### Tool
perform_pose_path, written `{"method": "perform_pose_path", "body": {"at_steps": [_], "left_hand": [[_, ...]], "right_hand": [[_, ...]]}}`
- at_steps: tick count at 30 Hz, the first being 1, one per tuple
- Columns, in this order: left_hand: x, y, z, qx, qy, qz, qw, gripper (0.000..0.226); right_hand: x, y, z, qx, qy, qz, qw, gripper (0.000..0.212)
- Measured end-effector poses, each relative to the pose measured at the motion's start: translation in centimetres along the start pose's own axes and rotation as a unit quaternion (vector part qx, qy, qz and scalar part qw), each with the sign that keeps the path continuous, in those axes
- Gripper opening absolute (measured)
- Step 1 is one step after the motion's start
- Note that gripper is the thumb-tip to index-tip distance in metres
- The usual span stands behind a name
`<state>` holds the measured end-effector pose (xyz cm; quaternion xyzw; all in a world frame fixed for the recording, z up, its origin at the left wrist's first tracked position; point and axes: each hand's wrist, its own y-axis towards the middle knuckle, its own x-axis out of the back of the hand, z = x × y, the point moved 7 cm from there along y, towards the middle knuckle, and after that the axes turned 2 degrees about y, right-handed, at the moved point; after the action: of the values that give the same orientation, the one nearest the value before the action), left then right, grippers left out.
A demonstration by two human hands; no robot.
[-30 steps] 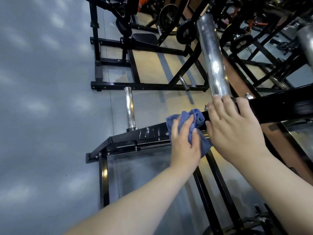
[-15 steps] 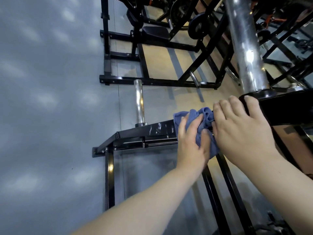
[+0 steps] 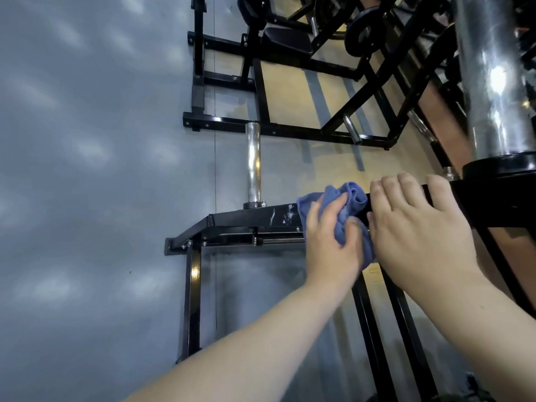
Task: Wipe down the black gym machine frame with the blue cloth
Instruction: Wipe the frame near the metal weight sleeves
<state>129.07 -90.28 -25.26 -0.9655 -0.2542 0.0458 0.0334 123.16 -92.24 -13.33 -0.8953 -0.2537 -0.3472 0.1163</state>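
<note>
Over grey gym floor [image 3: 87,198], left hand [image 3: 330,242] grips blue cloth [image 3: 352,203] on black frame [image 3: 255,219], right hand [image 3: 420,227] flat beside; chrome post [image 3: 493,82] looms closer than before.

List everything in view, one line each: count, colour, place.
cloth: one, blue, bunched on the frame bar
frame bar: one, black with white scuffs, across the middle
short post: one, chrome, rising from the bar, left of the cloth
thick post: one, chrome, top right
other machines: several, black, behind
seat pad: one, black, top centre
floor: grey, left
hands: two; left hand grips the cloth, right hand rests on the bar beside it
</note>
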Motion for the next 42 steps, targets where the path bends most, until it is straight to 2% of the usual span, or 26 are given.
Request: {"method": "perform_pose_path", "body": {"at_steps": [4,8,9,11,13,15,17,20,25,26,30,33,38,42], "left_hand": [[1.3,2.6,3.0,0.018,0.008,-0.013,1.000,0.036],[4.3,6.9,9.2,0.178,-0.019,-0.082,0.980,0.038],[4.5,7.0,9.8,0.197,-0.030,-0.089,0.976,0.039],[4.1,5.7,8.9,0.178,-0.032,-0.076,0.980,0.039],[2.9,3.1,6.6,0.100,-0.026,-0.042,0.994,0.040],[1.8,0.6,4.7,0.020,-0.010,-0.011,1.000,0.040],[1.5,0.3,4.2,-0.018,-0.006,-0.004,1.000,0.040],[2.2,3.1,6.1,-0.005,0.005,-0.019,1.000,0.037],[3.8,6.4,10.2,0.162,-0.025,-0.063,0.984,0.038],[3.6,5.9,9.7,0.154,-0.026,-0.057,0.986,0.038],[2.1,2.2,6.6,0.035,-0.014,-0.011,0.999,0.039],[2.8,3.5,7.9,0.009,0.013,-0.007,1.000,0.039],[5.3,7.4,14.0,0.132,0.013,-0.071,0.989,0.040],[7.3,10.5,18.0,0.255,-0.040,-0.132,0.957,0.036]], "right_hand": [[-0.6,0.6,0.7,-0.004,0.009,0.002,1.000,0.054],[-1.1,0.7,0.9,-0.023,0.015,0.005,1.000,0.055],[-1.2,0.8,1.1,-0.024,0.015,0.000,1.000,0.052],[-1.4,1.1,1.8,-0.027,0.020,-0.002,0.999,0.043],[-1.3,1.4,2.7,-0.020,0.022,0.005,1.000,0.039],[-1.1,1.6,3.4,-0.007,0.027,0.009,1.000,0.043],[-1.1,1.9,3.7,-0.006,0.030,0.007,1.000,0.055],[-1.7,2.5,4.2,-0.009,0.016,0.013,1.000,0.042],[-2.9,2.9,4.6,-0.015,-0.001,0.033,0.999,0.035],[-3.0,2.8,4.7,-0.014,-0.002,0.034,0.999,0.034],[-2.9,3.1,5.9,0.000,-0.005,0.042,0.999,0.032],[-3.1,3.7,6.6,-0.003,-0.004,0.047,0.999,0.031],[-3.7,3.7,6.9,-0.006,-0.006,0.048,0.999,0.029],[-3.7,4.1,7.3,-0.008,-0.002,0.031,0.999,0.028]]}}
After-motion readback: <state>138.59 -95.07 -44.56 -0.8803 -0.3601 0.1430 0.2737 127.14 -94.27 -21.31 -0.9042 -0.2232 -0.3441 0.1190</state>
